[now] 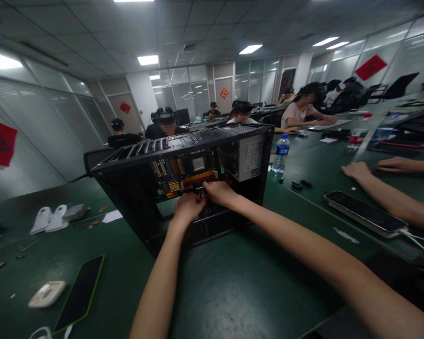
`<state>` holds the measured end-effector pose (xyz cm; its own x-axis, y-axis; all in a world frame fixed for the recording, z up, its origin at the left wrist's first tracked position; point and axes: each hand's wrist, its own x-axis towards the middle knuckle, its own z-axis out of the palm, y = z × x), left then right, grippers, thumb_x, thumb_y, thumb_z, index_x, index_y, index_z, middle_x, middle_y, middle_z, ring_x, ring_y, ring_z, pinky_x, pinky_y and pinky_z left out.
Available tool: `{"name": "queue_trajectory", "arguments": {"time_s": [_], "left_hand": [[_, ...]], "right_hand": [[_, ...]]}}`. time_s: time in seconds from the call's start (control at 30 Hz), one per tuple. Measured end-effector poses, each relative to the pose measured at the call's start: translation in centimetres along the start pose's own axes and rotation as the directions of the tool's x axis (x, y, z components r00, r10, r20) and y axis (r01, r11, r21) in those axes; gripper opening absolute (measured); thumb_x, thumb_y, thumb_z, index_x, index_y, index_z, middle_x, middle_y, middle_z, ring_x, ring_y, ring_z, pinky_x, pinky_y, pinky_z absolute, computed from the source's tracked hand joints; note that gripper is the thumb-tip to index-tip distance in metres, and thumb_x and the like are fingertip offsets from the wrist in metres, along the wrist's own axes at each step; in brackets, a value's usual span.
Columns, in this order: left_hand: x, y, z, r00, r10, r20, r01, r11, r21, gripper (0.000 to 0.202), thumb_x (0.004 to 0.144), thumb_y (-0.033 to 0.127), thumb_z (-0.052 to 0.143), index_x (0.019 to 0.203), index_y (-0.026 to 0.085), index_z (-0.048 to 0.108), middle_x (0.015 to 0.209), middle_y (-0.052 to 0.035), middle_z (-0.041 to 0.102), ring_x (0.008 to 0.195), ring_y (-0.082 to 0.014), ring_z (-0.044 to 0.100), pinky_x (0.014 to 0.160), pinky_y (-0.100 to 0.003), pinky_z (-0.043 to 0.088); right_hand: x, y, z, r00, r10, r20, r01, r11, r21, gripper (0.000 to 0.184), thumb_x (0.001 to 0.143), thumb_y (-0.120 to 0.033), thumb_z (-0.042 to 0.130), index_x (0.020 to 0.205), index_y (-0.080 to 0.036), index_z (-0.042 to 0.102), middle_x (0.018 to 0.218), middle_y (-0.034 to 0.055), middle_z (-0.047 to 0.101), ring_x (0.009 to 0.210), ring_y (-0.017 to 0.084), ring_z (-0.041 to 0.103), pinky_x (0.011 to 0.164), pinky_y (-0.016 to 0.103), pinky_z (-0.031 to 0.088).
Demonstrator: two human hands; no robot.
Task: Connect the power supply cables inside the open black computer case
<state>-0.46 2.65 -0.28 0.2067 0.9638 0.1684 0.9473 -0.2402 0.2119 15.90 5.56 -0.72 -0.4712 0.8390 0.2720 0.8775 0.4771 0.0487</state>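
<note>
An open black computer case (205, 228) stands on the green table in front of me, its open side facing me. Inside are a motherboard (212, 159) with a silver square (198, 164) and long memory slots, and a silver power supply (248, 159) at upper right. My left hand (188, 208) reaches into the lower middle, fingers pinched at thin red and dark cables (202, 194). Just right of it and higher, my right hand (219, 193) has its fingers closed near the board's lower edge; what is in them is hidden.
Left lie a phone (80, 293) with a green edge, a white box-like piece (46, 294) and white slippers-shaped items (50, 219). A water bottle (281, 153), small black parts (297, 184) and another phone (365, 212) are right. A co-worker's hands (356, 170) rest there.
</note>
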Motion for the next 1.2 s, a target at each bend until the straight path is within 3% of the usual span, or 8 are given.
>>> {"name": "queue_trajectory", "arguments": {"time_s": [0.17, 0.53, 0.77, 0.93, 1.2], "left_hand": [[-0.08, 0.04, 0.09, 1.000, -0.017, -0.026, 0.018, 0.999, 0.039, 0.035, 0.093, 0.045, 0.053, 0.094, 0.025, 0.082, 0.099, -0.0107, 0.079, 0.093, -0.0276, 0.071, 0.068, -0.032, 0.042], [-0.11, -0.08, 0.06, 1.000, -0.001, -0.029, 0.002, 1.000, 0.017, 0.039, 0.094, 0.049, 0.052, 0.088, 0.024, 0.081, 0.091, -0.0107, 0.079, 0.088, -0.0272, 0.071, 0.065, -0.032, 0.041], [-0.17, 0.04, -0.13, 0.994, -0.012, -0.105, 0.012, 1.000, 0.005, 0.040, 0.096, 0.049, 0.050, 0.088, 0.025, 0.081, 0.092, -0.0097, 0.079, 0.090, -0.0270, 0.071, 0.069, -0.032, 0.042], [0.01, -0.29, 0.21, 0.999, -0.013, -0.038, 0.014, 0.999, 0.031, 0.038, 0.096, 0.047, 0.052, 0.090, 0.023, 0.081, 0.093, -0.0111, 0.079, 0.089, -0.0270, 0.072, 0.068, -0.032, 0.042], [-0.22, -0.13, 0.09, 0.998, -0.007, -0.056, 0.009, 0.999, 0.046, 0.039, 0.097, 0.048, 0.051, 0.090, 0.024, 0.080, 0.092, -0.0095, 0.079, 0.089, -0.0264, 0.072, 0.068, -0.031, 0.043]], "right_hand": [[0.09, 0.24, 0.07, 1.000, -0.002, -0.004, 0.002, 0.998, 0.060, 0.025, 0.096, -0.013, 0.046, 0.118, -0.014, 0.056, 0.111, 0.0153, 0.072, 0.102, 0.030, 0.072, 0.076, 0.033, 0.053], [0.11, 0.25, 0.25, 0.999, 0.032, -0.002, -0.032, 0.998, 0.059, 0.023, 0.097, -0.014, 0.047, 0.118, -0.013, 0.057, 0.111, 0.0165, 0.072, 0.102, 0.031, 0.072, 0.080, 0.034, 0.053], [0.27, 0.39, 0.36, 0.999, 0.039, -0.014, -0.038, 0.994, 0.098, 0.023, 0.098, -0.013, 0.045, 0.117, -0.013, 0.058, 0.111, 0.0155, 0.072, 0.102, 0.030, 0.072, 0.077, 0.032, 0.051], [0.07, 0.57, 0.49, 1.000, 0.030, 0.005, -0.031, 0.986, 0.166, 0.023, 0.098, -0.012, 0.046, 0.118, -0.013, 0.058, 0.114, 0.0165, 0.072, 0.105, 0.026, 0.070, 0.078, 0.028, 0.048], [-0.38, 0.84, 0.77, 0.974, 0.222, -0.047, -0.208, 0.957, 0.203, 0.023, 0.100, -0.019, 0.046, 0.115, -0.014, 0.063, 0.111, 0.0151, 0.073, 0.104, 0.025, 0.070, 0.079, 0.028, 0.048]]}}
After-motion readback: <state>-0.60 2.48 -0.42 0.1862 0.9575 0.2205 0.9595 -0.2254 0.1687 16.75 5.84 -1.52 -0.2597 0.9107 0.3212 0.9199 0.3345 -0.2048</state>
